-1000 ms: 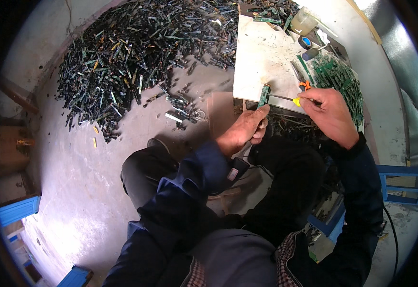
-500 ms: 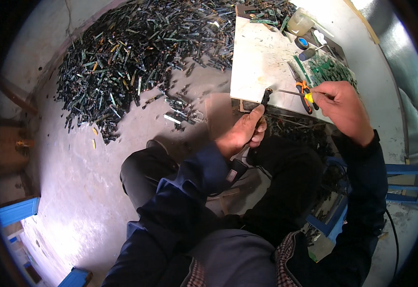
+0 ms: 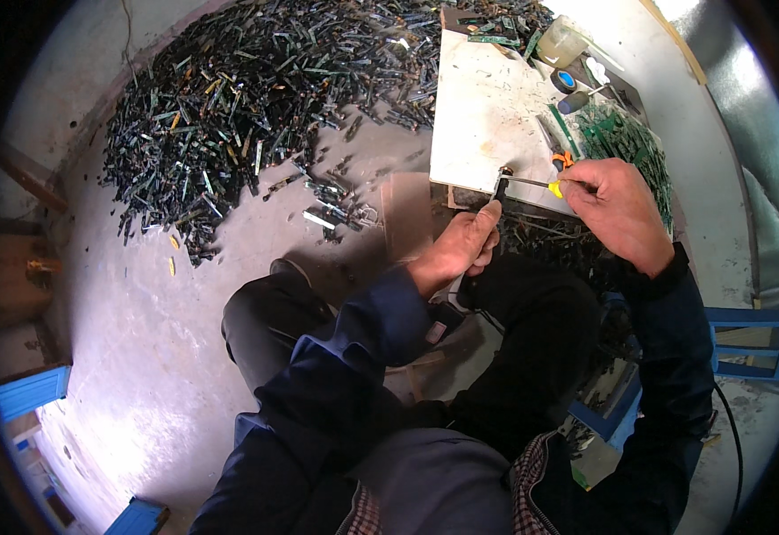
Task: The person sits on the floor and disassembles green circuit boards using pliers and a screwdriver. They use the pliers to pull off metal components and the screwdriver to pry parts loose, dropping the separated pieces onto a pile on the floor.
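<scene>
My left hand (image 3: 459, 244) is closed round a slim black part (image 3: 500, 189) that points up and away, with a coppery end over the front edge of the white board (image 3: 470, 107). A screwdriver with a yellow handle (image 3: 556, 189) is pinched in my right hand (image 3: 617, 209). Its thin shaft (image 3: 527, 182) runs leftward, and the tip meets the black part just below the coppery end. Behind my right hand lie pliers with orange and black handles (image 3: 561, 161), mostly covered by the fingers.
A large heap of dark narrow strips (image 3: 256, 98) spreads over the floor at the far left. On the board are green strips (image 3: 621, 138), a roll of blue-and-black tape (image 3: 564, 81) and a cloudy plastic container (image 3: 560, 43). A blue frame (image 3: 750, 343) stands at the right.
My right hand has moved left and slightly down, bringing the screwdriver tip onto the black part. That hand now covers more of the pliers. My left hand has shifted only slightly.
</scene>
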Demonstrator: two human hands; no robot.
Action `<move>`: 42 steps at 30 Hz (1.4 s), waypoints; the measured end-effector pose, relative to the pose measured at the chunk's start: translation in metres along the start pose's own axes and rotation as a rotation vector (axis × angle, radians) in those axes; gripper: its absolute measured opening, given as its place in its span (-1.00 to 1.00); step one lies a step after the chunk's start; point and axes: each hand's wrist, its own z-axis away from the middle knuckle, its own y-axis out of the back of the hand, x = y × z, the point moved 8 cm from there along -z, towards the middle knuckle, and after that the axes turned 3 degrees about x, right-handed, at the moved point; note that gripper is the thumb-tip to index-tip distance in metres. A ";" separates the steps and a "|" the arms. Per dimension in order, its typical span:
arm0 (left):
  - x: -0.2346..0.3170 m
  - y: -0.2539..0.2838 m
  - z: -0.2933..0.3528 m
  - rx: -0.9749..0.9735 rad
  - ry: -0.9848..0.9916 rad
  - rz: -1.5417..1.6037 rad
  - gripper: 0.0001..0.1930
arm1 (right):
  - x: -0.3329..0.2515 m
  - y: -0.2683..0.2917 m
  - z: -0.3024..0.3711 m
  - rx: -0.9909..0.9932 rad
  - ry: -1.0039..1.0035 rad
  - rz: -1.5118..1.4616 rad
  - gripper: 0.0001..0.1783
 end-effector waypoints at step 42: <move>0.005 0.001 -0.007 0.398 -0.241 -0.944 -0.33 | -0.034 -0.001 -0.003 -0.142 -0.013 0.418 -0.92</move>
